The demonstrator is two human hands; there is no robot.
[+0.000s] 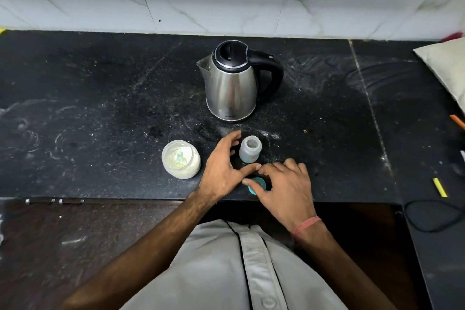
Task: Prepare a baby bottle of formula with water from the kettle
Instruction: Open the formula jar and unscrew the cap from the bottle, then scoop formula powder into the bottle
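Left hand spread wide beside the uncapped baby bottle (not gripping it), right hand fingers loosely curled on the teal bottle cap, black countertop.

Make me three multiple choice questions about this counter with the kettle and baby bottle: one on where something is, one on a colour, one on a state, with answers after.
1. Where does the formula jar stand relative to the baby bottle?
A. To its left
B. To its right
C. Behind the kettle

2. What colour is the bottle cap near the counter's front edge?
A. Red
B. Teal
C. Yellow

3. What is the state of the baby bottle?
A. Capped
B. Lying on its side
C. Upright with its mouth open

Answers: 1 A, the jar sits left of the bottle, beyond the left hand. 2 B, the cap under the right hand fingers is teal. 3 C, the bottle stands in front of the kettle with nothing on top.
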